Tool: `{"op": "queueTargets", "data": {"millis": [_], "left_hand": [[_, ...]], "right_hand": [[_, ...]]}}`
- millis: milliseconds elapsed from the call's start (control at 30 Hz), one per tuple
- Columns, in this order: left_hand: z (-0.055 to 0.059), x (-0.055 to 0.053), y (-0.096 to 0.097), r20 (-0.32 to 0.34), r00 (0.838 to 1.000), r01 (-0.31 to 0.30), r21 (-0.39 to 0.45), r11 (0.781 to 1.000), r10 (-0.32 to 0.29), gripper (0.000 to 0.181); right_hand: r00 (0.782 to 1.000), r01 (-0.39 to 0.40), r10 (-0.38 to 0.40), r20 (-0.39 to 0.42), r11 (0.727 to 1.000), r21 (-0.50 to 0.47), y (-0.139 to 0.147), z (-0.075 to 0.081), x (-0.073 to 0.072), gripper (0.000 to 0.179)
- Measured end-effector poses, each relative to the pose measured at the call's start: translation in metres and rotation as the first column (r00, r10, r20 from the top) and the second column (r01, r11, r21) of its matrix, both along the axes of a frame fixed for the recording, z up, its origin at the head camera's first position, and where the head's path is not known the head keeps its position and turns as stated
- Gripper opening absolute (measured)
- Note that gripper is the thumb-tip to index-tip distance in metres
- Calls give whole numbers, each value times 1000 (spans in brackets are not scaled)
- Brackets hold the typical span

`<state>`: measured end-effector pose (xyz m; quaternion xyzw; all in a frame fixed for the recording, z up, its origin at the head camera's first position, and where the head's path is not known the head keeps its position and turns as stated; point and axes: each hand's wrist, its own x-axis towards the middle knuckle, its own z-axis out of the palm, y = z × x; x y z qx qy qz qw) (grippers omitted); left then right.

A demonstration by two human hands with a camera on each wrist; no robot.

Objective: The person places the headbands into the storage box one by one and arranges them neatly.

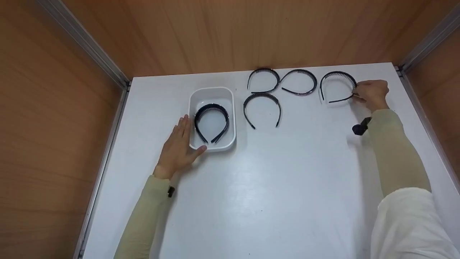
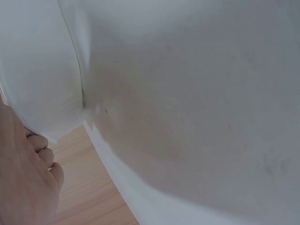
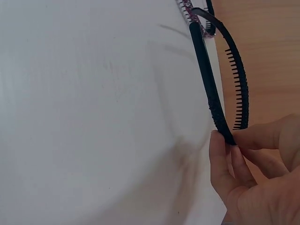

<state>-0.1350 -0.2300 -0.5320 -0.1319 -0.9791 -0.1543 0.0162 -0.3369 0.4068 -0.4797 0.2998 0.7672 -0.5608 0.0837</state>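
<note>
At the table's far right, my right hand [image 1: 373, 93] pinches a black toothed headband [image 1: 338, 73] by its curved side. In the right wrist view, thumb and fingers grip that headband [image 3: 206, 75] at its bend, and its shadow falls on the table beneath. My left hand [image 1: 175, 149] rests along the left side of a white plastic tub [image 1: 235, 120], fingers straight and thumb over its near rim. Inside the tub lie overlapping black headbands [image 1: 196, 124]. The left wrist view catches curled-looking fingertips [image 2: 46, 157] beside the tub's white wall [image 2: 42, 61].
Between tub and right hand lie three more dark headbands: one at the back [image 1: 278, 77], another beside it [image 1: 315, 84], and one nearer [image 1: 245, 108]. Wood panels [image 1: 230, 36] wall the white table [image 1: 251, 201] at the back and sides.
</note>
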Motion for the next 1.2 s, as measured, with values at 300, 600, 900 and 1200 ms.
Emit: {"op": "queueTargets", "data": {"millis": [300, 600, 900, 1200], "left_hand": [[1, -1, 1, -14, 1000, 16, 18, 1000, -15, 112], [-1, 0, 1, -16, 1000, 6, 9, 1000, -6, 115], [1, 0, 0, -12, 1000, 6, 9, 1000, -6, 111], [-2, 0, 0, -57, 998, 18, 28, 999, -16, 111]], "right_hand": [[998, -40, 40, -42, 999, 2, -2, 4, 12, 43], [997, -71, 69, -39, 997, -34, -13, 11, 17, 53], [993, -97, 88, -82, 989, -111, -23, 17, 25, 54], [992, -97, 77, -97, 970, -221, -34, 22, 37, 56]]}}
